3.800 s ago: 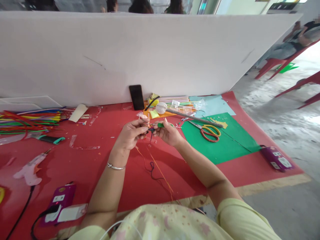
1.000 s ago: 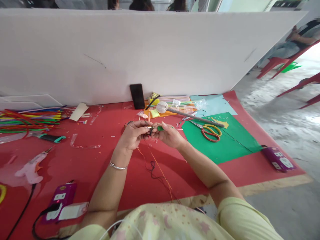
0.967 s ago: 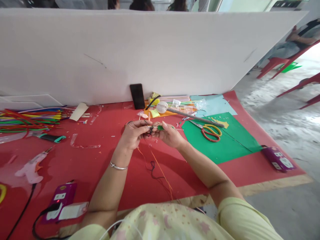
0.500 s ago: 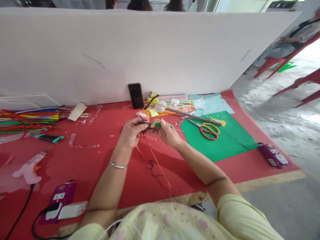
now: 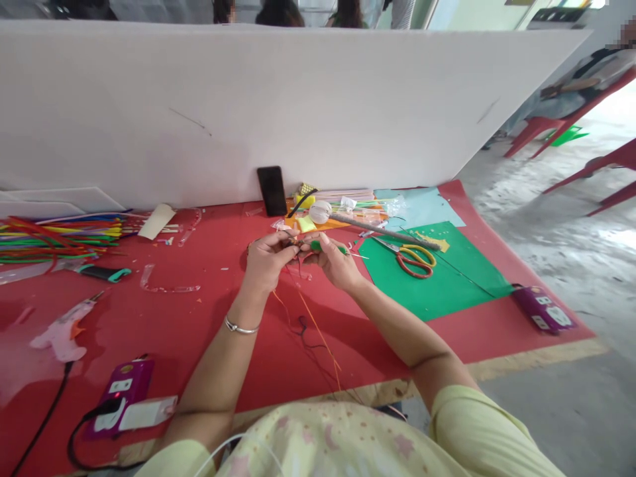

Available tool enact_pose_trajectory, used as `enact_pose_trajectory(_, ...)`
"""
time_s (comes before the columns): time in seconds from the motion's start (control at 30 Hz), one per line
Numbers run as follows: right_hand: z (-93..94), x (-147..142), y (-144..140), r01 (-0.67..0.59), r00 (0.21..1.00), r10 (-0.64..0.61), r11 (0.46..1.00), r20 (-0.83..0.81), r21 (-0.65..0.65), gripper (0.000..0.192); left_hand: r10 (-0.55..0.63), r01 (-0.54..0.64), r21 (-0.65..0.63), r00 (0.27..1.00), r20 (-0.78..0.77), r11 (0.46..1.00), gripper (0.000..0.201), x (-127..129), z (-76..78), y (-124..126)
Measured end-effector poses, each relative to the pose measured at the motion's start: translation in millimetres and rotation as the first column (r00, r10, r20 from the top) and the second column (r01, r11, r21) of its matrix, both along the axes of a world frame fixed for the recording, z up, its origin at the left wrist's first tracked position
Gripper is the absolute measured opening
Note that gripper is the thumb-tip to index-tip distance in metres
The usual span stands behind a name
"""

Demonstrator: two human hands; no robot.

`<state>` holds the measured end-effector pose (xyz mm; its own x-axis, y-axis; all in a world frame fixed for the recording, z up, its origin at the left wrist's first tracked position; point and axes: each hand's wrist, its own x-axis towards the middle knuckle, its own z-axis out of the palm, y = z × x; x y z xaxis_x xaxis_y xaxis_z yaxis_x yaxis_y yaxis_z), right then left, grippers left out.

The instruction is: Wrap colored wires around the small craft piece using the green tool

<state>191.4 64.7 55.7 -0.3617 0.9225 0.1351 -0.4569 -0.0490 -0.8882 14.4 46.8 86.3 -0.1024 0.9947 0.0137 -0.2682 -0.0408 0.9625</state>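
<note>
Left hand (image 5: 265,262) angled inward, fingers (image 5: 271,241) pinched on dark yarn (image 5: 291,243), right hand (image 5: 336,260) opposite, curled around a green-handled tool (image 5: 315,246).

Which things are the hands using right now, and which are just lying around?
In use:
- green-handled tool, in the right hand
- small dark piece, in the left hand
- orange thread hanging below, probably

Just lying about, it seems:
- scissors
- phone, leaning on the board
- pink glue gun
- colourful stems
</note>
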Motion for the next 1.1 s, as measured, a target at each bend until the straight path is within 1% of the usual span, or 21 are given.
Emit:
enact_pose_trajectory(0.07,0.0,-5,0,0.046,0.999,-0.047,0.998,-0.019,-0.049,0.053,0.071,-0.065,0.096,0.995,-0.066,0.993,0.034,3,-3.4,0)
enact_pose_trajectory(0.13,0.1,-9,-1,0.051,0.998,-0.055,0.995,-0.041,-0.085,0.051,0.08,-0.071,0.135,0.994,-0.069,0.988,0.029,6,-5.0,-1)
enact_pose_trajectory(0.27,-1.5,-11,-4,0.028,0.994,-0.043,0.99,-0.105,-0.138,0.047,0.086,-0.081,0.115,0.995,-0.044,0.99,0.024,5,-5.5,-2)
enact_pose_trajectory(0.4,-3.4,-15,-6,0.007,0.983,-0.05,0.971,-0.178,-0.237,0.043,0.172,-0.156,0.16,0.981,-0.089,0.975,0.028,5,-10.4,1)
enact_pose_trajectory(0.5,-3.5,-21,-9,-0.016,0.971,-0.061,0.949,-0.232,-0.315,0.045,0.221,-0.203,0.166,0.97,-0.102,0.965,0.025,10,-17.2,2)
enact_pose_trajectory(0.6,-3.9,-26,-12,-0.023,0.959,-0.076,0.938,-0.271,-0.345,0.047,0.265,-0.256,0.149,0.963,-0.04,0.955,0.019,18,-21.7,3)
enact_pose_trajectory(0.67,-4.7,-28,-13,-0.012,0.955,-0.093,0.937,-0.283,-0.35,0.049,0.268,-0.269,0.117,0.963,0.02,0.956,0.017,23,-21.4,3)
enact_pose_trajectory(0.73,-5.3,-30,-13,0.003,0.954,-0.106,0.938,-0.279,-0.346,0.05,0.234,-0.239,0.053,0.968,0.087,0.97,0.02,26,-18.2,2)
enact_pose_trajectory(0.87,-3.3,-29,-14,0.03,0.967,-0.105,0.952,-0.232,-0.304,0.056,0.105,-0.094,-0.063,0.972,0.209,0.994,0.033,22,-8.0,1)
enact_pose_trajectory(0.97,0.8,-26,-15,0.027,0.978,-0.078,0.966,-0.193,-0.257,0.06,0.045,-0.012,-0.13,0.966,0.255,0.991,0.036,16,-0.9,-1)
enact_pose_trajectory(1.1,4.7,-22,-15,0.006,0.986,-0.04,0.978,-0.159,-0.207,0.06,0.013,0.044,-0.177,0.952,0.307,0.983,0.036,11,5.1,-4)
